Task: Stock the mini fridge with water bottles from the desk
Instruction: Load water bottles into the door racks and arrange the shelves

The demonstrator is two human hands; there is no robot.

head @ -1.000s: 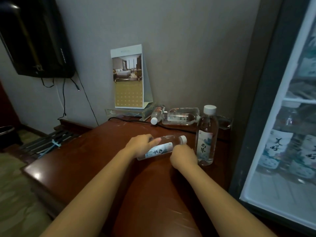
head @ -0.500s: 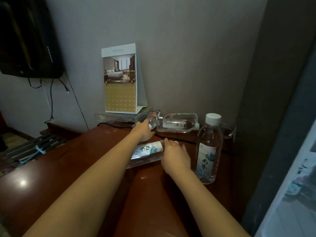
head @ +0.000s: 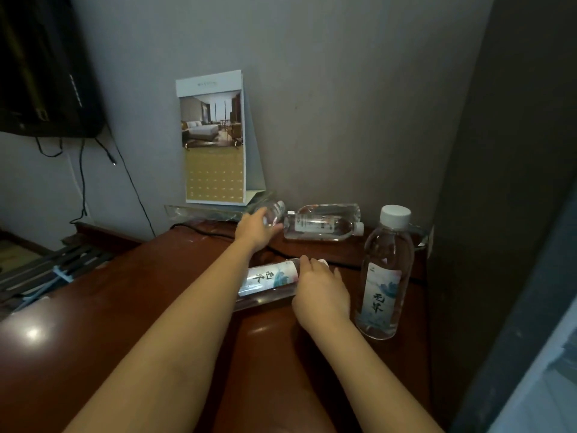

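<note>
Several clear water bottles are on the dark red desk (head: 93,339). One bottle with a white label (head: 270,276) lies on its side in the middle, and my right hand (head: 321,292) is closed over its cap end. At the back by the wall, my left hand (head: 256,228) grips the neck end of a second lying bottle (head: 274,210). To its right lie two more bottles (head: 324,225). A tall bottle with a white cap (head: 385,273) stands upright at the right. The fridge's edge (head: 530,354) shows at the far right.
A tent calendar (head: 214,142) stands against the grey wall on a clear tray (head: 203,210). A black cable (head: 199,232) runs along the desk's back. A wall-mounted television (head: 43,73) hangs upper left. A dark panel (head: 484,182) rises at the desk's right end.
My left hand let go of the middle bottle and reached back to the bottle by the wall. My right hand closed over the middle bottle's cap end. The view swung left, away from the fridge.
</note>
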